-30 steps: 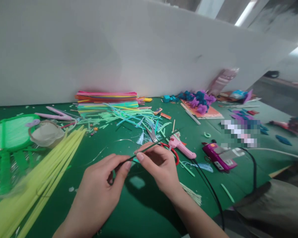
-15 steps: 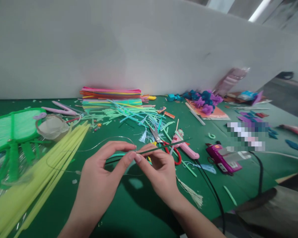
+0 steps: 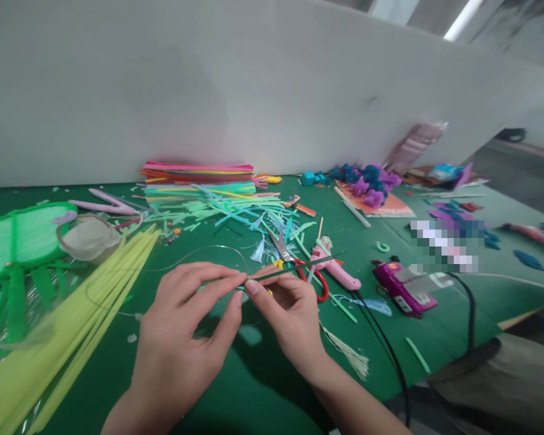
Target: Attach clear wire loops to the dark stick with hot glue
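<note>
My right hand [image 3: 290,308] pinches a thin dark green pipe cleaner [image 3: 306,264] between thumb and fingers; its long end points right. Left of it, my left hand [image 3: 194,332] has its fingers stretched toward the same spot, the index fingertip touching there and the thumb apart below. A fine wire [image 3: 213,247] rises from the fingertips and loops away to the left. Where it meets the pipe cleaner is too small to make out. Just beyond my right hand lie red-handled scissors [image 3: 320,284] with blades apart, and a pink glue gun [image 3: 338,272].
Yellow pipe cleaners [image 3: 86,326] and a green fan-shaped piece [image 3: 31,241] lie left. Behind are stacked coloured pipe cleaners [image 3: 199,172] and cut scraps. Purple and blue flowers [image 3: 372,181], a magenta device [image 3: 401,290] and a cream tassel [image 3: 349,353] are to the right. A black cable [image 3: 385,344] runs down the front.
My left thumb has parted from the index finger and dropped lower; the left fingers have straightened. My right hand keeps its pinch on the pipe cleaner. The view has shifted slightly.
</note>
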`<state>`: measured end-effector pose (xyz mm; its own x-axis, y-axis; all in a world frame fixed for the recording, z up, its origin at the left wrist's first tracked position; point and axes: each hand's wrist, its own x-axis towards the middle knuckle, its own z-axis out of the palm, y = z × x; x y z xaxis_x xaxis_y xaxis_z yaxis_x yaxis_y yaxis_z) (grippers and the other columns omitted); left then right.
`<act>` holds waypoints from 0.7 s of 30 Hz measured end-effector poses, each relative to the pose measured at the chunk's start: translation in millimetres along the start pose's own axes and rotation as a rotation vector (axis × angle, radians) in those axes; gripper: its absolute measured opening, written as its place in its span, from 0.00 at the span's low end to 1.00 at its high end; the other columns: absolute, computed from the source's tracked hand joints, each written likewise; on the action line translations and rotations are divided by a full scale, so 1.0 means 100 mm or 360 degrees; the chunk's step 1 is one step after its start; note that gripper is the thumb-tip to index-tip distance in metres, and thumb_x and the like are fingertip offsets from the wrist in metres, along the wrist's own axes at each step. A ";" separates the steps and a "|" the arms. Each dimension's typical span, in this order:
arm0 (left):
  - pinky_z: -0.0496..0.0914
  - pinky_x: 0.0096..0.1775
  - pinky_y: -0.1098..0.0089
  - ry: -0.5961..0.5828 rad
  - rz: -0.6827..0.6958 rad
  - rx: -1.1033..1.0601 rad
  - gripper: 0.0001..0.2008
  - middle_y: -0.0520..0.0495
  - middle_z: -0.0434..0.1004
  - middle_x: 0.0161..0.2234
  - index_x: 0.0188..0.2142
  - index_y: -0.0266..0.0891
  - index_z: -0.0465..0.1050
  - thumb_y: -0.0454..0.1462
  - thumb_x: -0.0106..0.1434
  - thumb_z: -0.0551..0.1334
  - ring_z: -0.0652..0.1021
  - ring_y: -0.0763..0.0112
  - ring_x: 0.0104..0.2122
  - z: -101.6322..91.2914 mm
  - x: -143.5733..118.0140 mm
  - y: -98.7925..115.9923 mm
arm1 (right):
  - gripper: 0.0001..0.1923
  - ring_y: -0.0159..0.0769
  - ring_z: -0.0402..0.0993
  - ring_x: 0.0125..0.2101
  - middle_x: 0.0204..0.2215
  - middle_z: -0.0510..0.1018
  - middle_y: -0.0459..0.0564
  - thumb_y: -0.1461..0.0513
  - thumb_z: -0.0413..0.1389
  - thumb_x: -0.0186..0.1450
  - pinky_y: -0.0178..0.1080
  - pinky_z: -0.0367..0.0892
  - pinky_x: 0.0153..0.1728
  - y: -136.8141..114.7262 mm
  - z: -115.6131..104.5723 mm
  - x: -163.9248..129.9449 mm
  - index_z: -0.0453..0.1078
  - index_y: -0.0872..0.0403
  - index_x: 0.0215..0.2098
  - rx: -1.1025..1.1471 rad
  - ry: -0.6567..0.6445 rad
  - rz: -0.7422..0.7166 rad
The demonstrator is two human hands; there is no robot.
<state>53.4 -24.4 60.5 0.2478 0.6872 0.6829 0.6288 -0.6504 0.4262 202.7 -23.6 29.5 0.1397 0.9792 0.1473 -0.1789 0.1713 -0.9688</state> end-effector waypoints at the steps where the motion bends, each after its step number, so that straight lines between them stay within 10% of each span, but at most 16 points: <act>1: 0.71 0.47 0.60 0.0002 0.0020 0.0017 0.10 0.47 0.79 0.40 0.43 0.41 0.77 0.30 0.62 0.64 0.77 0.65 0.44 0.00 0.00 0.00 | 0.07 0.36 0.76 0.34 0.30 0.80 0.48 0.58 0.65 0.59 0.39 0.69 0.37 0.00 0.00 0.00 0.76 0.52 0.28 0.0007 -0.0010 0.0000; 21: 0.71 0.46 0.58 0.0083 0.0088 0.0131 0.11 0.48 0.81 0.40 0.44 0.43 0.75 0.30 0.63 0.65 0.77 0.62 0.43 0.05 -0.03 -0.03 | 0.07 0.37 0.77 0.33 0.30 0.81 0.50 0.57 0.65 0.59 0.40 0.71 0.37 -0.03 0.02 0.00 0.77 0.52 0.28 -0.0005 -0.0014 0.0036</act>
<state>54.0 -22.9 53.9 0.2461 0.6319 0.7349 0.6741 -0.6564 0.3387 201.2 -24.3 32.3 0.1272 0.9838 0.1267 -0.1789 0.1484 -0.9726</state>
